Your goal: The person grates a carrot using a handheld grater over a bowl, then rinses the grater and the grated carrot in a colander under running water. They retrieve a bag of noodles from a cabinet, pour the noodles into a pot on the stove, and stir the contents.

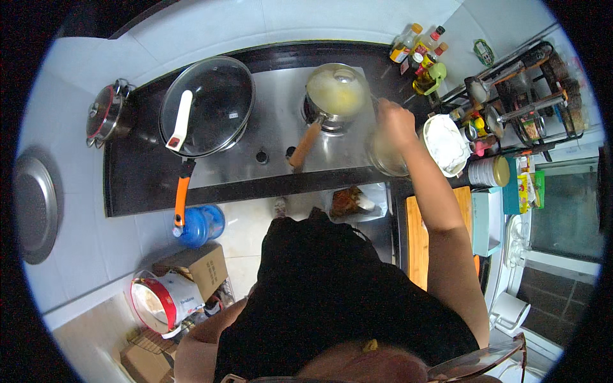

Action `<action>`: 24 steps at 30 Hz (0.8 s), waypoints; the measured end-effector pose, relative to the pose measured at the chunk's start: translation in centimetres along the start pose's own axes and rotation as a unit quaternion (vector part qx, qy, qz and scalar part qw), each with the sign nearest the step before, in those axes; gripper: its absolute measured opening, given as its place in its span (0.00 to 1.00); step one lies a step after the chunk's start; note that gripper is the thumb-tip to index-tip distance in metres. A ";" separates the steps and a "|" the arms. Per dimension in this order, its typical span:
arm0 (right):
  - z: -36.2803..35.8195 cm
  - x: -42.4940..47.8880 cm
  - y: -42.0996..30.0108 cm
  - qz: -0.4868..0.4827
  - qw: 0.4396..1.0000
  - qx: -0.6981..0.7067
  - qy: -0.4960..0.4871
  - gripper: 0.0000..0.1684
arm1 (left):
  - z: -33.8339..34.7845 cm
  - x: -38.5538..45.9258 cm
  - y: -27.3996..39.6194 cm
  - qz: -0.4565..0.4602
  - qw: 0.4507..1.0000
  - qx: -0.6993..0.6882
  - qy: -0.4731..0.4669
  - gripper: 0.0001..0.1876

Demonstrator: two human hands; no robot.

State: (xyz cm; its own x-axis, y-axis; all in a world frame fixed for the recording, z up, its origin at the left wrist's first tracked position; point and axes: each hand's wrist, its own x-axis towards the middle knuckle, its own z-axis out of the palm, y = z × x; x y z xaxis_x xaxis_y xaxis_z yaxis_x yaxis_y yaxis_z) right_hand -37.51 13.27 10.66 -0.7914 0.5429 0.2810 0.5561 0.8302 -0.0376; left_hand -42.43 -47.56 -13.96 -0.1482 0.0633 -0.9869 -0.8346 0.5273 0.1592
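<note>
A saucepan point(337, 93) with a glass lid sits on the right burner, its wooden handle point(305, 145) pointing towards me; something yellowish shows through the fogged lid. Beside its right side is my right hand point(396, 119), fingers curled at a thin, blurred thing near the pan's rim; what it is and whether I grip it cannot be told. Below the hand, a round glass or metal vessel point(387, 152) stands at the hob's right edge. On the left burner is a large frying pan with a glass lid point(210, 107), a white lid handle and an orange pan handle point(181, 201). My left hand is out of view.
Bottles point(421, 52) and a white-lined bowl point(445, 143) stand right, near a utensil rack point(517, 105) and wooden cutting board point(417, 239). A lidded pot point(106, 112) is far left. A blue water jug point(203, 225) and cardboard box point(206, 270) stand on the floor.
</note>
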 end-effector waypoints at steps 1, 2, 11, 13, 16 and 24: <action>0.5 0.7 -0.2 -0.015 0.999 -0.025 -0.028 0.09 | 0.4 -0.9 1.2 0.008 1.000 -0.015 -0.012 0.30; 1.4 1.3 -0.1 -0.023 0.997 -0.060 -0.032 0.11 | 0.6 -1.4 2.3 0.016 0.999 -0.020 -0.025 0.31; 2.3 3.5 -1.8 -0.036 0.989 -0.116 -0.084 0.16 | 1.2 -1.4 7.7 0.051 0.994 -0.028 -0.090 0.31; 1.9 3.3 -1.2 -0.030 0.988 -0.113 -0.097 0.13 | 1.3 -1.3 8.2 0.051 0.994 -0.028 -0.096 0.31; -0.3 3.3 -1.7 0.016 0.988 -0.080 -0.132 0.10 | 1.7 -1.3 8.4 0.052 0.993 -0.032 -0.103 0.31; 1.4 1.1 -0.4 0.213 0.934 0.247 -0.145 0.12 | 2.7 -1.7 8.7 0.051 0.992 -0.037 -0.113 0.32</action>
State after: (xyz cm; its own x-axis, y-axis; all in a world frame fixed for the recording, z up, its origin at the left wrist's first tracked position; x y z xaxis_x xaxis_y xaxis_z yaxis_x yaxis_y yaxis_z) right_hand -39.00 13.72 9.65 -0.6006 0.7892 -0.1283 0.7074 0.4497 -0.5453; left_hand -48.01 -40.80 -10.95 -0.1191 0.3053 -0.9448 -0.8590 0.4455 0.2522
